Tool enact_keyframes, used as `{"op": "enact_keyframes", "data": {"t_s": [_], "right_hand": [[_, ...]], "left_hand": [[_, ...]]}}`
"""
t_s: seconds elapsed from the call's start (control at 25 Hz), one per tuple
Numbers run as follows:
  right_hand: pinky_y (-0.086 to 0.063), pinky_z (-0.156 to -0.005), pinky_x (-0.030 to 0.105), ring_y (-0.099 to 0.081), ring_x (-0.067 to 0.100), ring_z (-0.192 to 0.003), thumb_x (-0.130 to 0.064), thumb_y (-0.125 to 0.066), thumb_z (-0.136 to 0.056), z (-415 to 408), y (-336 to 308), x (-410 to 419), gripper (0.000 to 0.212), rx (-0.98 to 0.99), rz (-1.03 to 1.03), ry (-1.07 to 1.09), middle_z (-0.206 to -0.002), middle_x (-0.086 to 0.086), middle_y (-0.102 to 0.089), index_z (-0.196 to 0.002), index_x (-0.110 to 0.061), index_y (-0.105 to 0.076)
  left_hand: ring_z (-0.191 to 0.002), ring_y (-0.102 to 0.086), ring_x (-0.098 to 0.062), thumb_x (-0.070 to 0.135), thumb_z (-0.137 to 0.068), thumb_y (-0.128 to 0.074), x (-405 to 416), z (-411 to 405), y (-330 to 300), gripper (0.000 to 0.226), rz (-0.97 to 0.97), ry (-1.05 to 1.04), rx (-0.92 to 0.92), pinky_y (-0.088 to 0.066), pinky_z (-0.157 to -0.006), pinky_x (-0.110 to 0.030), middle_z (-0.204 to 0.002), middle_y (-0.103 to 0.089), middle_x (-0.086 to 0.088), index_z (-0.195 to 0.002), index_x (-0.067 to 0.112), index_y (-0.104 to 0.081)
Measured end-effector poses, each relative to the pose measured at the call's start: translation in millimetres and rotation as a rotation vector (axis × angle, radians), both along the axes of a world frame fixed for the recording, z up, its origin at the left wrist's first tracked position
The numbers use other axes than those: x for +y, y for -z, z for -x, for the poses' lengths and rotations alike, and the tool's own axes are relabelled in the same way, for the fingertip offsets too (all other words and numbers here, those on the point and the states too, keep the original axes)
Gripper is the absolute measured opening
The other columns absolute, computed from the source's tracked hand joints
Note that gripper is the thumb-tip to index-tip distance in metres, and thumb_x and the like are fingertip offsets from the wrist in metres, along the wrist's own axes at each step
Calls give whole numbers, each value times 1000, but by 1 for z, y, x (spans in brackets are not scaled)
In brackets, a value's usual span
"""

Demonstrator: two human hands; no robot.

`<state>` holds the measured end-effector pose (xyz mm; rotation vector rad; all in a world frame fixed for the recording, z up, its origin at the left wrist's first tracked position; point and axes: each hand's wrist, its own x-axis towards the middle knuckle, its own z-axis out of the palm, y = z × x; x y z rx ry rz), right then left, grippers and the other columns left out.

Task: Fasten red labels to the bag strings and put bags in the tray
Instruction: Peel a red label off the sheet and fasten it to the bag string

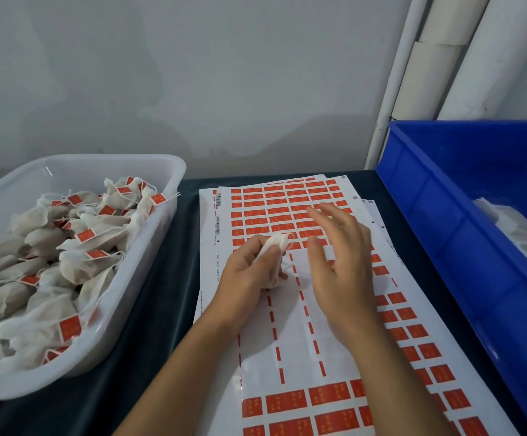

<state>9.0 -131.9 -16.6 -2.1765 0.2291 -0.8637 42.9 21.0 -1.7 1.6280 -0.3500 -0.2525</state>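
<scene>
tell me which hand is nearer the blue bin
Right. The right hand hovers open over the label sheet, closer to the blue bin at the right edge. The left hand sits further left, gripping a bag.

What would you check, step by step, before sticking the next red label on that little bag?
1. Bag held in left hand: ok.
2. Right hand free to peel: ok, open above the sheet.
3. Labels left on sheet: ok, many rows.
4. String free of the fist: ok, loops out by the thumb.
5. Room in tray: ok, though fairly full.
6. Bag unlabelled so far: cannot tell, partly hidden.
</scene>
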Motion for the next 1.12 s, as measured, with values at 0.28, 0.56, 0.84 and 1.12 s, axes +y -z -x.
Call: {"op": "enact_keyframes", "data": {"t_s": [0.28,0.56,0.84,1.12], "right_hand": [[-52,-94,17,-55,-5,-112,-53,-53,-95,3,2,8,31,52,-62,-135,-118,-30,-57,-118,-37,-67],[-45,-83,12,-63,5,-95,-22,-70,-95,4,-3,2,8,-90,-44,64,-102,-6,-74,-99,-18,-76],[-41,-85,13,-62,8,-98,-23,-70,-95,4,-3,0,13,-79,-103,131,-109,-2,-74,-104,-16,-74],[-53,-87,18,-63,3,-97,-46,-61,-90,2,-1,7,30,-8,-89,-14,-112,-13,-72,-110,-27,-75]], "left_hand": [[-94,-70,-34,38,-105,-58,0,2,-1,32,24,52,1,-61,-86,-41,-98,-70,-15,-108,7,-65],[-97,-73,-9,68,-91,-42,-2,10,2,35,-53,66,66,-58,-70,-19,-103,-75,16,-102,49,-70],[-91,-69,-5,56,-98,-48,-6,10,0,37,-111,112,-11,-53,-73,-12,-93,-74,14,-92,28,-71],[-115,-69,-30,54,-93,-66,5,5,-5,27,228,0,217,-60,-98,-43,-121,-73,-1,-109,35,-77]]}}
